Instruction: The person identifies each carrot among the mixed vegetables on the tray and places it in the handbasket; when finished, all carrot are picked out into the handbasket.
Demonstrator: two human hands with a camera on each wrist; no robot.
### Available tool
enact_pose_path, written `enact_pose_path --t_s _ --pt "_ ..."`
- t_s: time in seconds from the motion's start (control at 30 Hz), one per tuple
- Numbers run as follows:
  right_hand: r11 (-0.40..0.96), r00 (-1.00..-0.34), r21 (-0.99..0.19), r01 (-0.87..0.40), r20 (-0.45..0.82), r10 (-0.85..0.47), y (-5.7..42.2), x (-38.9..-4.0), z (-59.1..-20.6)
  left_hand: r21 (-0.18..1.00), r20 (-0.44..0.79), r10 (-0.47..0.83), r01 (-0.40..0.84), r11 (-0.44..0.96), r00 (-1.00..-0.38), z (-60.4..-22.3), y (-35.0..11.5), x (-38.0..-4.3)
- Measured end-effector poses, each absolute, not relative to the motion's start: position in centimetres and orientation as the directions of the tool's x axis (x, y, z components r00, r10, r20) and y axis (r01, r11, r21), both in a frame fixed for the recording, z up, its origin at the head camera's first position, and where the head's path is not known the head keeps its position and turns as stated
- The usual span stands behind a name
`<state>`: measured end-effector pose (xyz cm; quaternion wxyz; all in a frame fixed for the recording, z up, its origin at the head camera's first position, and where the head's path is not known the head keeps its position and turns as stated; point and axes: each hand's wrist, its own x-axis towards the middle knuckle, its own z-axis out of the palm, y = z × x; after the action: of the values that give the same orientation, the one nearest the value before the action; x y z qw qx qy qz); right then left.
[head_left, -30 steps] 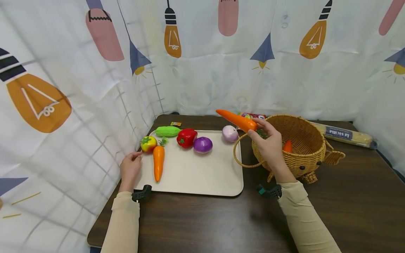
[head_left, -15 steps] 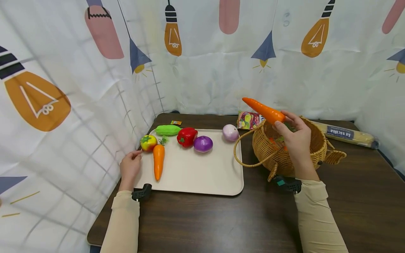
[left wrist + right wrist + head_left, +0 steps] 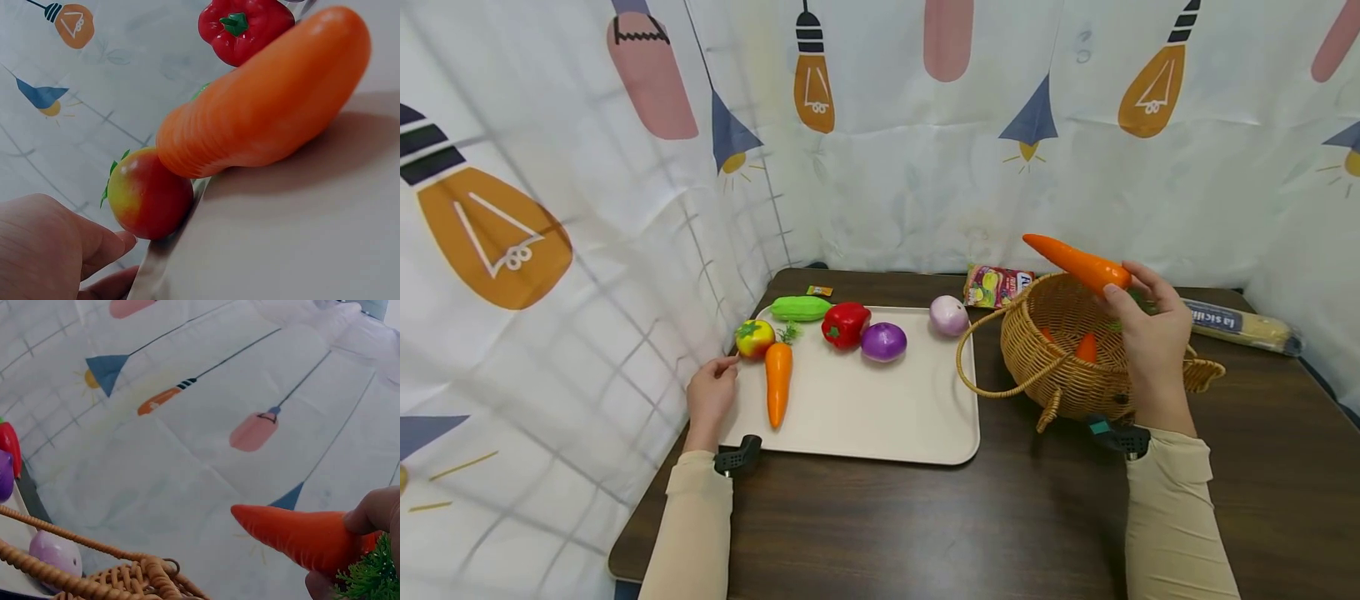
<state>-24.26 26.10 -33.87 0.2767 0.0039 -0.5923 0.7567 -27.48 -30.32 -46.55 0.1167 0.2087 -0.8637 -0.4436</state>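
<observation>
The right hand's thumb and fingers (image 3: 1159, 342) pinch a raised carrot (image 3: 1078, 262) by its thick end, beside the leafy top (image 3: 372, 575), its tip pointing left of them. Glossy, it looks light, stiff and somewhat slippery, hardly fragile; that blunt end seems a sound hold, though tip-heavy. Beneath these fingers stands the wicker basket (image 3: 1090, 402), orange pieces (image 3: 1086, 347) inside. The left hand (image 3: 711, 400) has bent fingers at the tray (image 3: 865, 417); whether they grip its rim, I cannot tell. Just beyond them sits a tomato (image 3: 755, 339); to their right, another carrot (image 3: 778, 383).
</observation>
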Motion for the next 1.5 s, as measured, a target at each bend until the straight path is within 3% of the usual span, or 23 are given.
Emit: enact_pose_path --t_s 0.67,0.93,1.17,1.5 --pt "-0.185 -0.808 -0.885 -0.427 0.281 0.518 29.2 -23.8 -33.4 0.814 0.022 -0.464 -0.253 0.522 -0.886 -46.7 -30.5 -27.5" --pt "-0.224 -0.781 -0.837 -0.499 0.323 0.535 29.3 -23.6 -33.5 0.812 0.015 -0.466 -0.261 0.522 -0.885 -46.7 -30.4 -27.5" --pt "-0.212 -0.795 -0.849 -0.483 0.325 0.512 28.9 -23.9 -33.7 0.812 0.013 -0.468 -0.264 0.521 -0.884 -46.7 -30.4 -27.6" --pt "-0.084 -0.860 -0.918 -0.387 0.326 0.393 27.7 -24.1 -34.2 0.813 0.020 -0.467 -0.258 0.522 -0.884 -46.7 -30.3 -27.7"
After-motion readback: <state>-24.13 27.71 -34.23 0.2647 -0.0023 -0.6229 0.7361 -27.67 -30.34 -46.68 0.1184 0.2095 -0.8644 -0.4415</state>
